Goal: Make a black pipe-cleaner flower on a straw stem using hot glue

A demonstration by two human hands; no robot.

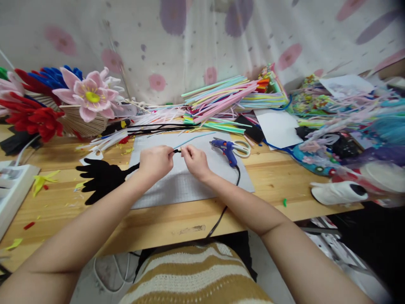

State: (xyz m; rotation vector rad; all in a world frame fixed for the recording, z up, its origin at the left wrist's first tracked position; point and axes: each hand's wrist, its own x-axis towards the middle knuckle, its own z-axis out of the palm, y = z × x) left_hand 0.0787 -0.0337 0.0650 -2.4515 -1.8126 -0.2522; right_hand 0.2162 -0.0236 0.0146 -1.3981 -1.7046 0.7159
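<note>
Over the grey mat (177, 185), my left hand (155, 162) is closed round the thin stem of a black fuzzy pipe-cleaner piece (103, 177). Its several finger-like lobes spread out to the left above the wood. A short black bit of the stem (177, 150) shows between my two hands. My right hand (195, 161) pinches at that bit's other end; its fingertips hide the exact grip. Just beyond my hands, a light blue pipe cleaner (198, 138) lies on the mat. To the right rest a blue glue gun (225, 150) and white-handled scissors (242, 148).
Bundles of coloured pipe cleaners (221, 101) are heaped along the back. Pipe-cleaner flowers (91, 97) stand at the left, behind a white power strip (19, 190). A white bottle-like object (337, 193) lies near the right edge. The glue gun's black cord (223, 213) passes under my right forearm.
</note>
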